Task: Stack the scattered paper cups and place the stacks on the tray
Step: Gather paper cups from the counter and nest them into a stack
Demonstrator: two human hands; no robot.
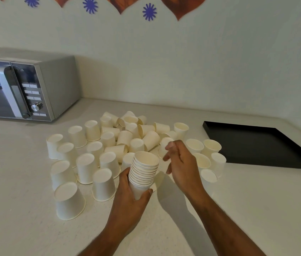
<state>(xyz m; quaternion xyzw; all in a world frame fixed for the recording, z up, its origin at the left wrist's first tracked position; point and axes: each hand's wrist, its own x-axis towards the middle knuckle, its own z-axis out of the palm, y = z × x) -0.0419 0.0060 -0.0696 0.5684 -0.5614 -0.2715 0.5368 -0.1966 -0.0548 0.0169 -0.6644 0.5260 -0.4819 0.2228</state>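
My left hand (130, 198) grips the base of a stack of several white paper cups (144, 169), mouths up and tilted a little to the right. My right hand (180, 161) hovers just right of the stack's top with loose fingers and holds nothing. Many loose white cups (109, 143) are scattered on the counter beyond and left of my hands, most upside down, some on their sides. A few upright cups (210, 146) stand to the right. The black tray (260, 145) lies at the right with nothing on it.
A silver microwave (27, 89) stands at the back left against the wall. The white counter (256, 209) runs to the wall behind and extends past the tray at the right.
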